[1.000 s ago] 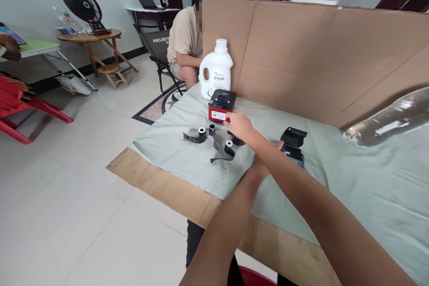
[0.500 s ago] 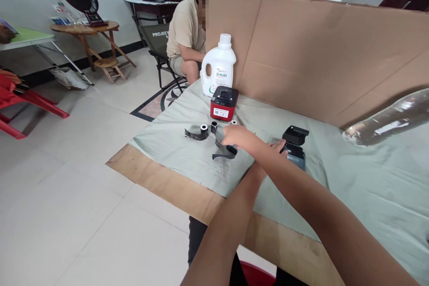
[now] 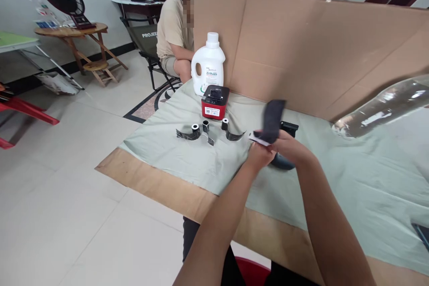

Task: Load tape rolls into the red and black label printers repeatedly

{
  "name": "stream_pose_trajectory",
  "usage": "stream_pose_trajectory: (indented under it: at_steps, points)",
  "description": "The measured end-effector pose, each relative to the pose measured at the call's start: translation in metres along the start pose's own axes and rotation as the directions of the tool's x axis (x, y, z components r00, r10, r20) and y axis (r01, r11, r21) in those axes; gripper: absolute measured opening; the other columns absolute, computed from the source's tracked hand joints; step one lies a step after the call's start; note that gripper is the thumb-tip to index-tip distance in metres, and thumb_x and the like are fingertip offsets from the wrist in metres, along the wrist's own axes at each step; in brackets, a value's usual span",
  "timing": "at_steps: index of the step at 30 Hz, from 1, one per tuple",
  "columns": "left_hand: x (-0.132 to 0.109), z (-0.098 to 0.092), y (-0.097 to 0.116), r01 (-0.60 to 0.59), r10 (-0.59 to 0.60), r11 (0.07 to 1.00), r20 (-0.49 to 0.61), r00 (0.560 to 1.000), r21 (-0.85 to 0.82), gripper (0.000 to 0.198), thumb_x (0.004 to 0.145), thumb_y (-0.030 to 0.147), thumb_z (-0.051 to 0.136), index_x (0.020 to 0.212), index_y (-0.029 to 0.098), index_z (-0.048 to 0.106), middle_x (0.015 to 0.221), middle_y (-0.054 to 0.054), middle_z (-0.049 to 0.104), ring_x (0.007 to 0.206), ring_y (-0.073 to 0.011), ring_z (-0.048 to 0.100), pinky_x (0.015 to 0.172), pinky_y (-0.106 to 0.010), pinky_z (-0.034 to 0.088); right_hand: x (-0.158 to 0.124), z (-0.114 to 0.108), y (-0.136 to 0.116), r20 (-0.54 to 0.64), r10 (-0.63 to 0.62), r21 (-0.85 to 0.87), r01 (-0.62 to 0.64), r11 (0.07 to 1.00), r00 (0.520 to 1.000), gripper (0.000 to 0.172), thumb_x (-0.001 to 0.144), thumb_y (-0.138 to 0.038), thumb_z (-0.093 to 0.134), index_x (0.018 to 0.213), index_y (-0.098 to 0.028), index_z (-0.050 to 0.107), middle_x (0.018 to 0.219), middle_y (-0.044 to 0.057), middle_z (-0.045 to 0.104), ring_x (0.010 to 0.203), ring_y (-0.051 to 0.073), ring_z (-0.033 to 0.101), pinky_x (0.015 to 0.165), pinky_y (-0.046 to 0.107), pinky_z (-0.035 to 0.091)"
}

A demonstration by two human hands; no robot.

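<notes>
Between my two hands, over the cloth, is a small paper roll [image 3: 258, 138] with a pale end and a dark, loose strip [image 3: 273, 118] curling upward, blurred by motion. My left hand [image 3: 262, 155] grips it from below and left. On its right side, my right hand [image 3: 290, 146] has its fingers closed on it too. Just behind and below my hands sits a dark handheld device [image 3: 284, 162] with its lid [image 3: 290, 128] raised; my right hand hides much of it. Left of my hands stand a left roll [image 3: 195, 129], a middle roll [image 3: 205, 126] and a right roll [image 3: 225, 124], their dark strips trailing.
A red and black printer [image 3: 215, 105] stands behind the rolls, with a white detergent jug [image 3: 211, 65] at its back. A cardboard panel [image 3: 288, 49] borders the far side. A clear plastic-wrapped item [image 3: 375, 109] lies right. Beyond the table, a person [image 3: 172, 31] sits.
My right hand has come back from the rolls at left, bringing one with its strip. My left hand has left the device and joined it. My arms are no longer crossed.
</notes>
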State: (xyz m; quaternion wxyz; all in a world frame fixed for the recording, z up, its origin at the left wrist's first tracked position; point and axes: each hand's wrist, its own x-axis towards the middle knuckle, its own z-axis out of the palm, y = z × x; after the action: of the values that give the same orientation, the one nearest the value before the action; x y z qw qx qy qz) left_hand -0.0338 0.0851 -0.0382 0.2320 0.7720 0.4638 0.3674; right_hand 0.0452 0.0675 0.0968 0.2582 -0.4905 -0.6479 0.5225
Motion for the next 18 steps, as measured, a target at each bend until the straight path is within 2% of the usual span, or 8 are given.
stream_pose_trajectory:
  at_steps: [1, 3, 6, 8, 11, 13, 16, 18]
  points:
    - [-0.001, -0.002, 0.001, 0.001, -0.001, 1.000, 0.003, 1.000, 0.003, 0.021, 0.095, 0.027, 0.059, 0.107, 0.020, 0.074, 0.110, -0.014, 0.074, 0.117, -0.0347, 0.065, 0.105, -0.051, 0.050, -0.010, -0.015, 0.011, -0.042, -0.031, 0.042, 0.033, 0.999, 0.999, 0.051, 0.076, -0.052, 0.075, 0.114, -0.019, 0.070, 0.081, 0.005, 0.069, 0.069, 0.020, 0.062, 0.064, 0.030, 0.050]
    - [-0.002, -0.007, 0.004, -0.005, 0.005, 1.000, 0.009, 1.000, -0.008, 0.029, 0.097, 0.034, 0.057, 0.121, 0.022, 0.069, 0.121, -0.012, 0.072, 0.122, -0.0322, 0.062, 0.105, -0.050, 0.050, -0.024, -0.042, 0.031, -0.102, -0.061, 0.029, 0.064, 0.998, 0.993, 0.050, 0.070, -0.046, 0.081, 0.111, -0.019, 0.071, 0.086, 0.006, 0.069, 0.073, 0.020, 0.061, 0.067, 0.031, 0.050]
    - [-0.005, -0.015, 0.008, -0.031, 0.028, 0.998, -0.045, 0.999, -0.059, 0.061, 0.098, 0.046, 0.057, 0.153, 0.024, 0.041, 0.147, -0.011, 0.058, 0.135, -0.0288, 0.054, 0.111, -0.046, 0.047, -0.030, -0.074, 0.053, -0.166, -0.067, -0.129, 0.046, 0.991, 0.984, 0.035, 0.072, -0.038, 0.076, 0.100, -0.018, 0.072, 0.082, 0.005, 0.069, 0.073, 0.021, 0.061, 0.069, 0.033, 0.051]
    - [-0.007, -0.017, 0.010, -0.069, 0.063, 0.995, -0.083, 0.995, -0.070, 0.074, 0.095, 0.047, 0.061, 0.159, 0.024, 0.030, 0.153, -0.011, 0.052, 0.138, -0.0285, 0.051, 0.115, -0.045, 0.044, -0.026, -0.085, 0.062, -0.211, -0.078, -0.276, 0.017, 0.961, 0.974, 0.026, 0.075, -0.030, 0.068, 0.098, -0.018, 0.073, 0.089, 0.006, 0.072, 0.081, 0.024, 0.064, 0.077, 0.035, 0.054]
    - [-0.008, -0.018, 0.012, -0.156, 0.152, 0.987, -0.099, 0.983, -0.028, 0.069, 0.092, 0.041, 0.066, 0.154, 0.025, 0.039, 0.153, -0.010, 0.051, 0.136, -0.0284, 0.051, 0.115, -0.045, 0.045, -0.014, -0.092, 0.073, -0.287, -0.120, -0.517, -0.048, 0.855, 0.951, 0.040, 0.074, -0.014, 0.056, 0.108, -0.018, 0.075, 0.109, 0.009, 0.074, 0.099, 0.027, 0.067, 0.092, 0.037, 0.052]
    - [-0.008, -0.017, 0.012, -0.206, 0.206, 0.978, -0.091, 0.974, 0.001, 0.052, 0.093, 0.035, 0.066, 0.143, 0.025, 0.054, 0.147, -0.010, 0.056, 0.131, -0.0268, 0.054, 0.110, -0.043, 0.047, -0.008, -0.092, 0.079, -0.288, -0.139, -0.619, -0.073, 0.782, 0.948, 0.050, 0.071, -0.007, 0.053, 0.115, -0.019, 0.074, 0.117, 0.009, 0.073, 0.107, 0.027, 0.066, 0.098, 0.037, 0.050]
    - [-0.009, -0.015, 0.012, -0.230, 0.234, 0.971, -0.071, 0.970, 0.068, 0.020, 0.095, 0.029, 0.064, 0.112, 0.023, 0.073, 0.123, -0.009, 0.066, 0.113, -0.0237, 0.061, 0.099, -0.040, 0.051, -0.003, -0.093, 0.088, -0.227, -0.134, -0.705, -0.068, 0.706, 0.965, 0.055, 0.071, -0.003, 0.052, 0.119, -0.019, 0.074, 0.121, 0.009, 0.073, 0.113, 0.027, 0.064, 0.103, 0.036, 0.046]
    - [-0.010, -0.014, 0.011, -0.245, 0.252, 0.962, -0.048, 0.967, 0.116, 0.014, 0.096, 0.029, 0.063, 0.097, 0.022, 0.076, 0.106, -0.008, 0.068, 0.101, -0.0221, 0.063, 0.091, -0.038, 0.050, -0.001, -0.093, 0.093, -0.223, -0.121, -0.742, -0.088, 0.665, 0.967, 0.053, 0.073, -0.004, 0.054, 0.120, -0.018, 0.075, 0.121, 0.009, 0.073, 0.114, 0.027, 0.063, 0.103, 0.034, 0.046]
